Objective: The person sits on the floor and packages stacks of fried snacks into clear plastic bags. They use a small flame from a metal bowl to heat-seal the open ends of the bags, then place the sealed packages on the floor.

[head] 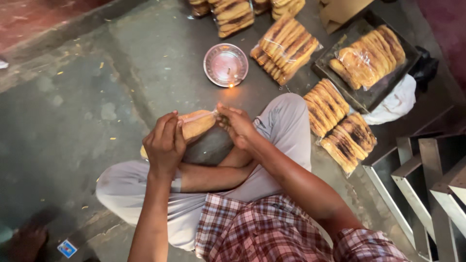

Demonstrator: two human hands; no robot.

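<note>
- The left hand (164, 141) is curled shut around one end of a clear packet of rusks (194, 124), fingers wrapped over it.
- The right hand (238, 125) pinches the packet's twisted other end, fingertips closed tight on the plastic.
- The packet sits above the person's crossed legs, just this side of the round steel plate (225, 64) on the concrete floor (73, 106).
- A small flame burns at the plate's near rim.
- Right of the plate lies a sealed rusk packet (286, 48); further right, a dark tray (369, 94) carries loose rusks.
- Two more filled packets (340, 126) lie right of the plate, nearer the person's knee.
</note>
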